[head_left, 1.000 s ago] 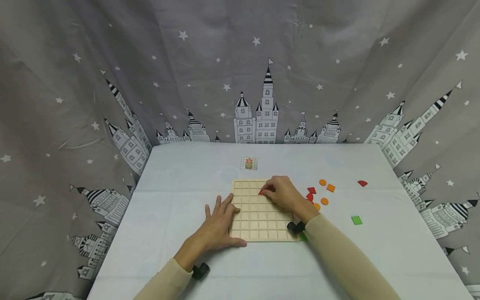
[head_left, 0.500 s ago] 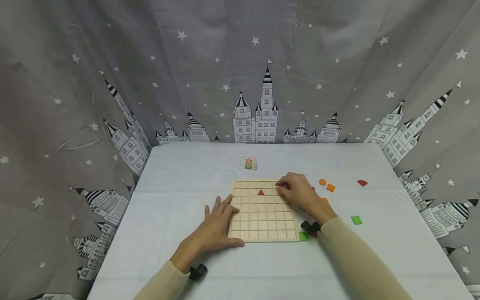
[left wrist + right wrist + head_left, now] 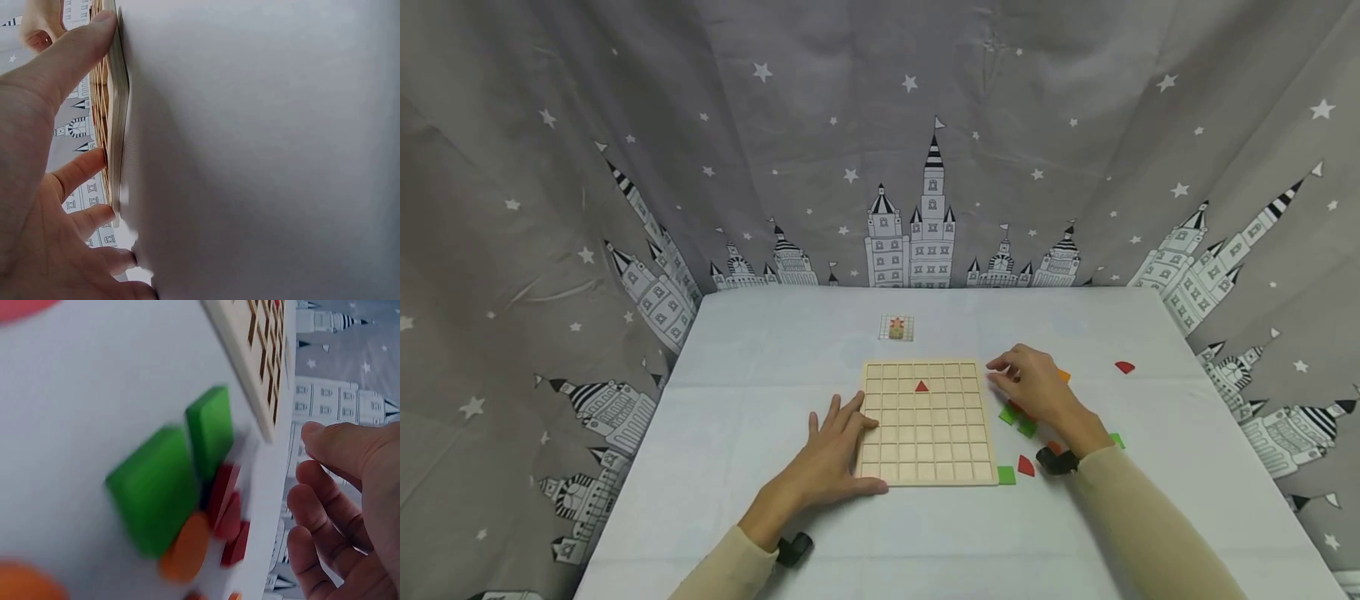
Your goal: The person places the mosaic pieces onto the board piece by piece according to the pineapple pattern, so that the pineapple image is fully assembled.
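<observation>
My left hand (image 3: 823, 457) lies with spread fingers along the left side of a pale wooden grid board (image 3: 925, 429). In the left wrist view its thumb and fingertips press the board's edge (image 3: 117, 125). A red triangle (image 3: 921, 387) sits in one cell of the upper part of the grid. Just right of the board hovers my right hand (image 3: 1037, 390), its fingers loosely bent and holding nothing. Below it in the right wrist view lie two green squares (image 3: 156, 487), an orange disc (image 3: 185, 548) and several red pieces (image 3: 229, 515).
A small picture card (image 3: 897, 328) lies behind the board. Near its lower right corner are a green square (image 3: 1007, 475) and a red quarter-circle (image 3: 1026, 466). Another red quarter-circle (image 3: 1124, 367) lies farther right. A grey castle-print curtain (image 3: 820, 125) hangs behind the table.
My right hand has let go of the red triangle on the board and moved right, off the grid toward the loose pieces. The left hand stays at the board's edge.
</observation>
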{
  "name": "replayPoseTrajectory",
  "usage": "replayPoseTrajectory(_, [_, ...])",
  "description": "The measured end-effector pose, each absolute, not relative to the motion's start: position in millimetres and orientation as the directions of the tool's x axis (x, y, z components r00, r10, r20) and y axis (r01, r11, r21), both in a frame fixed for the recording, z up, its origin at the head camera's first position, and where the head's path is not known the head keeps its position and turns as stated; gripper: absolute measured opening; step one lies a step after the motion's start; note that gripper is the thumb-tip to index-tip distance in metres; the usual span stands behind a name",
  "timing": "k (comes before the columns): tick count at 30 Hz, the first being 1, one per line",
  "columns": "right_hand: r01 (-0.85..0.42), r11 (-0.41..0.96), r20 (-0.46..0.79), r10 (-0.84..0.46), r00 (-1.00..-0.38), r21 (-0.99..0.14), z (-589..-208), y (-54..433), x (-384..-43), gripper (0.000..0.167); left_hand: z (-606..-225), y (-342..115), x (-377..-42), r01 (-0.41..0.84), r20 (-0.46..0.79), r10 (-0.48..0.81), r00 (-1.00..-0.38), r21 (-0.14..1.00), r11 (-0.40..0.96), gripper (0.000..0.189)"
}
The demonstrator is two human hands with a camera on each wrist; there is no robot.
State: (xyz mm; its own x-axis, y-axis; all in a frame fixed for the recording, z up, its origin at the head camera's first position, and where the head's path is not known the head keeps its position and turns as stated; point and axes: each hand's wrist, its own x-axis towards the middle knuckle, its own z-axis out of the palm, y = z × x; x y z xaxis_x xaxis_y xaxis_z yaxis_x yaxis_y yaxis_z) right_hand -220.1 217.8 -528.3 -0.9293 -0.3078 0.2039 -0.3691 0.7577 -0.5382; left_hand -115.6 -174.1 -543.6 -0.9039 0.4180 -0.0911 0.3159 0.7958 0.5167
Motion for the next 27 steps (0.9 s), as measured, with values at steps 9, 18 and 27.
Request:
replayPoseTrajectory(9, [-0.231,0.819,0.121,-0.197,-0.973,-0.525,-528,247,-213,0.031,-543,-173,-113,0.312,-0.091,0.414,-0.906,0.519,0.796,0.097])
replayPoseTrajectory(18, [-0.188,0.841,0.132,-0.140,-0.981,-0.508,-530,279,-209,0.041,-541,-174,-113,0.311,-0.095,0.415,-0.905,0.518,0.797,0.096])
replayPoseTrajectory(27, [-0.070,0.867,0.040,-0.058,-0.998,-0.493,-532,307,-206,0.057,-543,-174,-115,0.313,-0.094,0.417,-0.904,0.517,0.796,0.098])
